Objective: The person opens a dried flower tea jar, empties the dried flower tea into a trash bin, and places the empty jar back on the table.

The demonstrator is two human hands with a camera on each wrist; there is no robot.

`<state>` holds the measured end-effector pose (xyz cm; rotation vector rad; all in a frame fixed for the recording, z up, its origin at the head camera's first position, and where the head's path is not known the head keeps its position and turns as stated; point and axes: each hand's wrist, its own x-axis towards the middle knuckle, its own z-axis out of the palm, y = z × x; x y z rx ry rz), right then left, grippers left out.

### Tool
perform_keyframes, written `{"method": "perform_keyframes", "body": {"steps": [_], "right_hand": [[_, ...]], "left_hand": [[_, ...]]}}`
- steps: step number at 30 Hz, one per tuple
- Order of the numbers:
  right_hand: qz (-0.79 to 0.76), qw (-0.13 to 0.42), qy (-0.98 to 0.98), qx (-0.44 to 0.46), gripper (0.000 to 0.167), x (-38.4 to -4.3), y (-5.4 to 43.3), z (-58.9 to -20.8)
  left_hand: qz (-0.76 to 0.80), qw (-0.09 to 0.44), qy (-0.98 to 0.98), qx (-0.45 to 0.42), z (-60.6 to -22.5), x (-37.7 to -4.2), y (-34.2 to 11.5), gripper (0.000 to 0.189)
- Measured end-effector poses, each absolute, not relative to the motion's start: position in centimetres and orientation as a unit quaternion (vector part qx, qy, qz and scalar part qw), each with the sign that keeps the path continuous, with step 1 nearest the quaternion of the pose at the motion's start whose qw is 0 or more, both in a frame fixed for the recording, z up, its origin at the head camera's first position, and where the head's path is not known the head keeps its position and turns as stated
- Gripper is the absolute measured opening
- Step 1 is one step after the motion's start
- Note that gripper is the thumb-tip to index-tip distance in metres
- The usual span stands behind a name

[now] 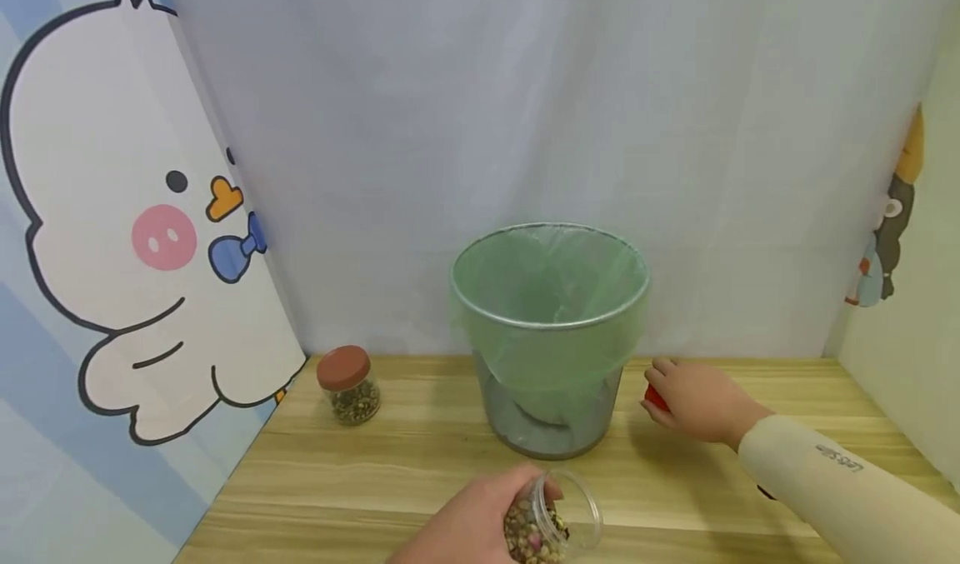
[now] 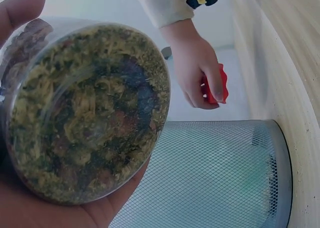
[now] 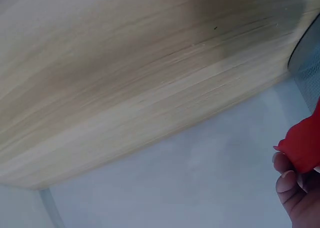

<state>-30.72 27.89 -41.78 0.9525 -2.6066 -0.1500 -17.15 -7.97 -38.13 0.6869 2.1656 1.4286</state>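
My left hand (image 1: 471, 521) grips a clear jar (image 1: 536, 524) of dried flowers and herbs near the table's front. The jar lies tilted, its uncovered mouth facing right. In the left wrist view its base (image 2: 90, 115) is close up, packed with yellow-green bits. To the right of the bin, my right hand (image 1: 693, 399) pinches a red thing (image 3: 302, 144) with a wavy edge, raised above the table. Fingers cover much of it, and I cannot tell what it is. The mesh waste bin (image 1: 517, 418) stands between the hands, lined with a pale green bag (image 1: 551, 347).
A second jar (image 1: 356, 401) with a reddish-brown lid (image 1: 343, 367) and dried contents stands at the back left of the wooden table (image 1: 405, 456). A white curtain (image 1: 390, 156) hangs behind the table. A cartoon-printed panel (image 1: 90, 172) borders the left side, a pale wall (image 1: 911, 356) the right.
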Motion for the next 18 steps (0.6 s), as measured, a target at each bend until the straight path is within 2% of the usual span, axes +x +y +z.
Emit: {"method": "perform_keyframes", "body": {"steps": [9, 18], "right_hand": [[-0.013, 0.169, -0.938, 0.301, 0.021, -31.8, 28.3, -42.1], [0.011, 0.146, -0.959, 0.243, 0.025, -32.5, 28.3, -40.7]], "left_hand": [[0.508, 0.226, 0.79, 0.259, -38.1, -17.2, -7.8, 0.052], [0.515, 0.236, 0.785, 0.251, -38.1, -17.1, -8.0, 0.052]]}}
